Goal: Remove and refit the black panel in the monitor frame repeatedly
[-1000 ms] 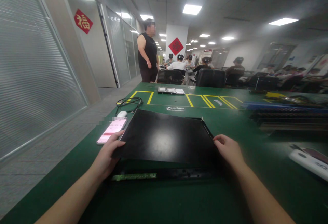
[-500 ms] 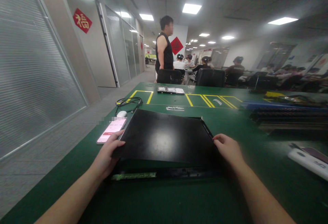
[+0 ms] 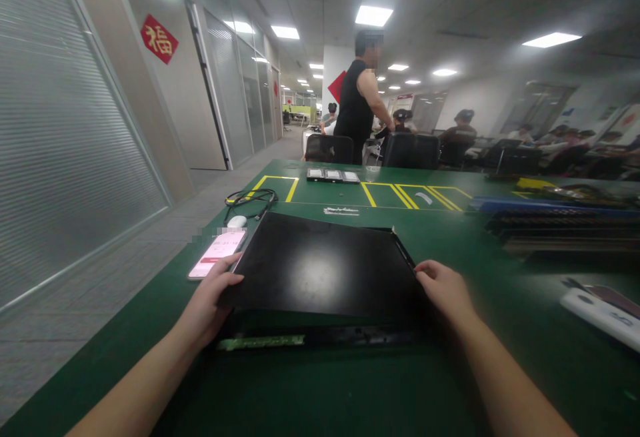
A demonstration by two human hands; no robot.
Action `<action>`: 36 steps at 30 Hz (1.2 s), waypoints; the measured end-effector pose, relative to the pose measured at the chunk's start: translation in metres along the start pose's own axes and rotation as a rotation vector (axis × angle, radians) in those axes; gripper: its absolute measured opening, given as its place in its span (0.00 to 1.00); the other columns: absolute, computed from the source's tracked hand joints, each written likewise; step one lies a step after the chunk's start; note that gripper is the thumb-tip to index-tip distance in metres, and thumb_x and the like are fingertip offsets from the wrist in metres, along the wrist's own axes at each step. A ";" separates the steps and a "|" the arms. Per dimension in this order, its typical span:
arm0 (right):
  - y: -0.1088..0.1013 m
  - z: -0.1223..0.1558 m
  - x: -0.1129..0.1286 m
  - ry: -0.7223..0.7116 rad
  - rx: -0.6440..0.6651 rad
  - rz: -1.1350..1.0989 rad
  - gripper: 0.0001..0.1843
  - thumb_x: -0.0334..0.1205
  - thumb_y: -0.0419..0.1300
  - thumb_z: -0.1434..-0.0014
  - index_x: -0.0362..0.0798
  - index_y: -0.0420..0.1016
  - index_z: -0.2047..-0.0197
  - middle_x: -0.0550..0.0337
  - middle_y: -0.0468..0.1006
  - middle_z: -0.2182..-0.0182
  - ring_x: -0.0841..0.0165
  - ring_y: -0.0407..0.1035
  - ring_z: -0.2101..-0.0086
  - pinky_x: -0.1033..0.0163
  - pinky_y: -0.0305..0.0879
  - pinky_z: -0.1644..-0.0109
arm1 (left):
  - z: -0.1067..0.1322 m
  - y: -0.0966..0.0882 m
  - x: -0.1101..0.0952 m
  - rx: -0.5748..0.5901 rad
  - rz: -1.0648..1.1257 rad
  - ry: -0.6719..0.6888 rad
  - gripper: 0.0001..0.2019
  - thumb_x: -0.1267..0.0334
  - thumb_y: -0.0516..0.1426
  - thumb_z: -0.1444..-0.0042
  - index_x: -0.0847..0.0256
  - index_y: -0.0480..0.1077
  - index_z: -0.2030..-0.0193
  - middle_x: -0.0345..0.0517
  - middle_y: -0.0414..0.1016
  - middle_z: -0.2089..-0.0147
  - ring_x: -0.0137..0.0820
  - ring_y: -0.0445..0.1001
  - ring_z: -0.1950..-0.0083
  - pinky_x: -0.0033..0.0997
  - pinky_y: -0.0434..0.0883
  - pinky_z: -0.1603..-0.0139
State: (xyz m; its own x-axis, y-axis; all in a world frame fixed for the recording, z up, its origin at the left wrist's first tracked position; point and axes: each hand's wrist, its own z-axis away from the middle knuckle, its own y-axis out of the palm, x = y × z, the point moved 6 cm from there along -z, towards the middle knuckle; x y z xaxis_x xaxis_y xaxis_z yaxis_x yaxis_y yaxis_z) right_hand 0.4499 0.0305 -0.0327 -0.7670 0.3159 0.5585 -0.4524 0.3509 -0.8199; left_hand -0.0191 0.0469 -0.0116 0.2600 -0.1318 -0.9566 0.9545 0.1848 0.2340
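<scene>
A flat, glossy black panel [image 3: 320,267] lies tilted before me, its near edge raised above a dark strip [image 3: 360,335] that carries a narrow green circuit board [image 3: 265,342]. My left hand [image 3: 215,293] grips the panel's left edge, thumb on top and the other fingers at the side or underneath. At the right edge, my right hand [image 3: 445,287] pinches the side of the panel between thumb and forefinger. A thin dark rim [image 3: 404,250] shows along that side. What lies beneath the panel is mostly hidden.
Left of the panel are a lit phone [image 3: 219,255], a white mouse-like object [image 3: 237,222] and a coiled black cable [image 3: 250,200]. Hard drives [image 3: 333,175] sit at the green table's [image 3: 320,397] far side. Blurred dark panels [image 3: 560,227] and a white device [image 3: 603,317] lie right. A person [image 3: 357,103] stands beyond.
Beyond the table, the standing person has moved right and now reaches an arm toward a chair. My hands and the black panel have barely shifted.
</scene>
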 end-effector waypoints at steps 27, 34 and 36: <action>0.001 -0.005 -0.006 0.002 -0.001 -0.023 0.11 0.41 0.57 0.44 0.54 0.82 0.64 0.59 0.84 0.66 0.62 0.75 0.64 0.60 0.63 0.60 | -0.010 -0.009 -0.002 -0.018 -0.028 -0.005 0.22 0.65 0.68 0.60 0.58 0.79 0.54 0.45 0.85 0.60 0.41 0.84 0.59 0.28 0.76 0.69; 0.003 -0.007 -0.009 0.006 -0.008 -0.035 0.10 0.42 0.58 0.44 0.54 0.82 0.65 0.60 0.83 0.67 0.62 0.74 0.64 0.60 0.62 0.61 | -0.007 -0.008 -0.008 -0.098 -0.011 0.017 0.14 0.70 0.67 0.59 0.61 0.82 0.62 0.46 0.86 0.62 0.36 0.84 0.65 0.27 0.78 0.66; 0.003 -0.007 -0.010 0.007 -0.008 -0.038 0.11 0.43 0.58 0.44 0.54 0.82 0.65 0.60 0.83 0.67 0.62 0.74 0.65 0.60 0.62 0.62 | -0.006 -0.007 -0.008 -0.113 -0.002 0.011 0.12 0.72 0.67 0.58 0.61 0.83 0.63 0.46 0.86 0.63 0.34 0.83 0.67 0.25 0.78 0.67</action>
State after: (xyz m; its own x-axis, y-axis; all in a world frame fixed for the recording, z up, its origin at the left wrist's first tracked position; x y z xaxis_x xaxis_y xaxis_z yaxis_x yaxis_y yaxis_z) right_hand 0.4588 0.0345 -0.0398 -0.7462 0.3079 0.5902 -0.4775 0.3703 -0.7968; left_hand -0.0288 0.0523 -0.0069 0.2556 -0.1215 -0.9591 0.9324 0.2933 0.2114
